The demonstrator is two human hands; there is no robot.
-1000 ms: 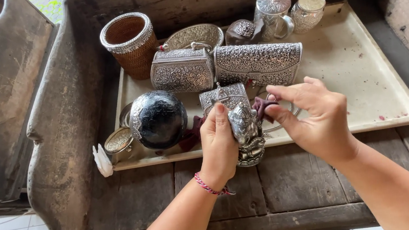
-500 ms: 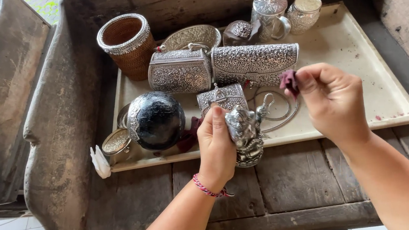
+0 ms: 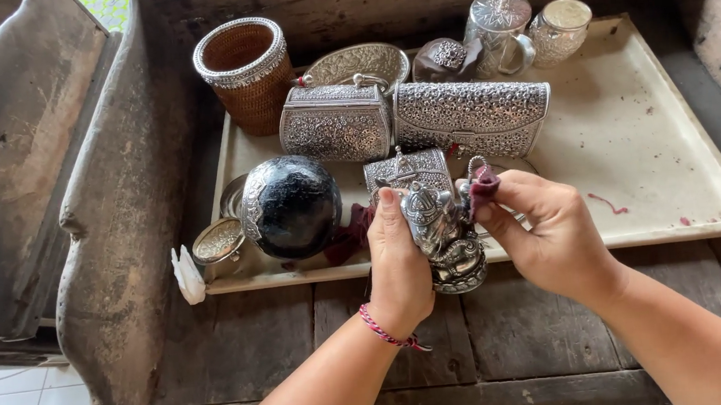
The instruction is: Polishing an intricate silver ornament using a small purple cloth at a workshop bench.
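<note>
My left hand (image 3: 397, 265) grips a small silver figurine (image 3: 445, 240) on a round base, held upright over the near edge of the cream tray (image 3: 637, 141). My right hand (image 3: 548, 233) pinches a dark red cloth (image 3: 483, 189) against the figurine's upper right side. A red cord bracelet sits on my left wrist. Just behind the figurine stands a small silver box (image 3: 410, 171).
On the tray stand two embossed silver clutch purses (image 3: 335, 124) (image 3: 471, 117), a dark round ball in a silver mount (image 3: 290, 205), a woven cup with a silver rim (image 3: 244, 73), an oval dish, a lidded mug (image 3: 498, 31) and a jar. Worn wooden planks lie below; a thick wooden wall rises at the left.
My right hand came back left from above the tray to the figurine, bringing the red cloth onto it. My left hand kept holding the figurine in place.
</note>
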